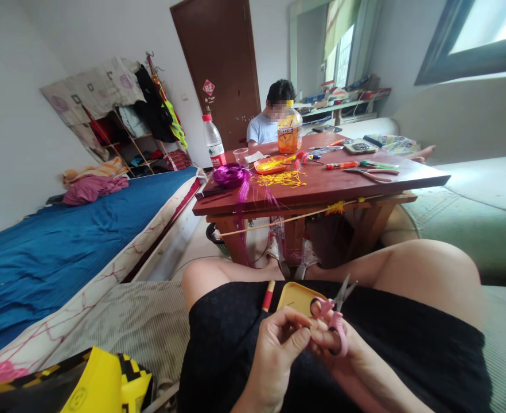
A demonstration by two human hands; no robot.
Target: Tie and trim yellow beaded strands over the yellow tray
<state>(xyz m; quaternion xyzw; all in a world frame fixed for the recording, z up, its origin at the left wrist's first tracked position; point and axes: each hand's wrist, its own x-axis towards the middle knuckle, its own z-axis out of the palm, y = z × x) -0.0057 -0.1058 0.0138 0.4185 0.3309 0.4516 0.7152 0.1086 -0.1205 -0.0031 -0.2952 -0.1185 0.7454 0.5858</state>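
Observation:
My right hand (343, 350) is closed on small pink-handled scissors (337, 315), whose blades point up and stand slightly apart. My left hand (279, 350) is closed in a pinch right next to the scissor handles; what it pinches is too small to make out. Both hands rest over my lap on a black garment (408, 355). A yellow tray (296, 297) lies on my lap just beyond the hands, with a red-and-yellow stick (268, 295) beside it on the left.
A low red wooden table (322, 186) stands ahead with purple thread (230, 175), yellow strands (281, 179), an orange tray, bottles and tools. Another person (268, 120) sits behind it. A blue bed (63, 241) lies left, a green sofa (485, 212) right.

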